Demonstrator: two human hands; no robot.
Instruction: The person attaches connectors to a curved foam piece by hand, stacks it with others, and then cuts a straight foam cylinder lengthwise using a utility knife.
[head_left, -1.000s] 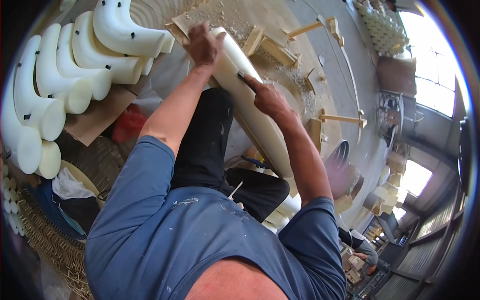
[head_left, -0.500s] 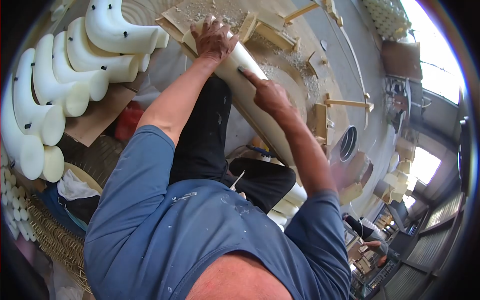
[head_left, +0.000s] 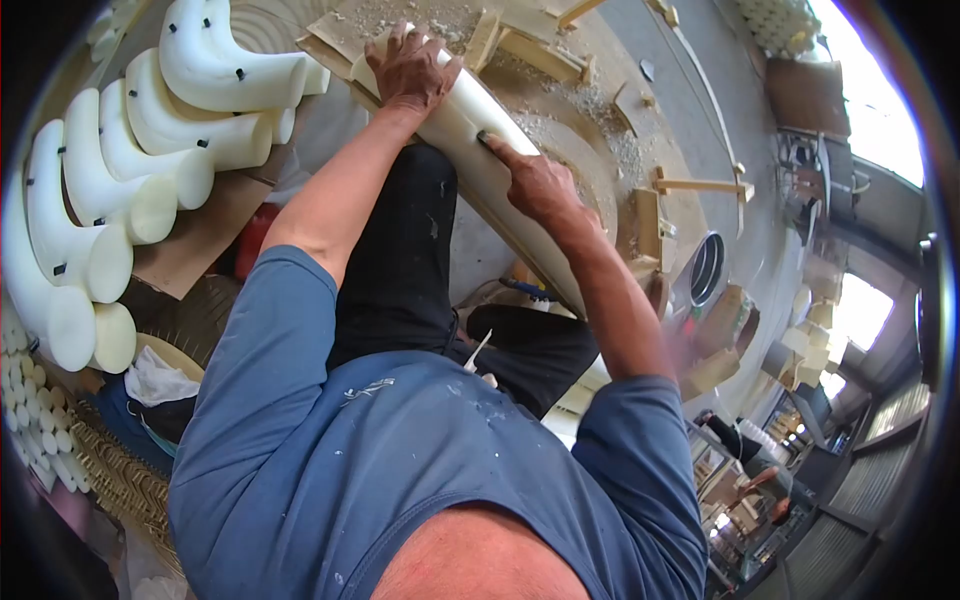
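Note:
A long cream-white cylinder (head_left: pixel 470 125) lies across the worktable, over my knees. My left hand (head_left: pixel 410 72) rests on its far end with the fingers spread over the curved surface. Against its side, further along, my right hand (head_left: pixel 535 182) is closed on a small dark tool (head_left: pixel 484 137), with the index finger stretched along it. Most of the tool is hidden by the fingers, so its kind cannot be made out.
Curved white foam-like pieces (head_left: pixel 235 75) with black pegs stand at the left. The board (head_left: pixel 570 130) carries shavings and wooden blocks (head_left: pixel 540 52). A metal ring (head_left: pixel 707 268) is to the right. Another person (head_left: pixel 765 475) bends at the lower right.
My left hand has gone from a raised, bent pose at the cylinder's end to lying spread on it. My right hand stays by the cylinder's side. The whole view has shifted slightly.

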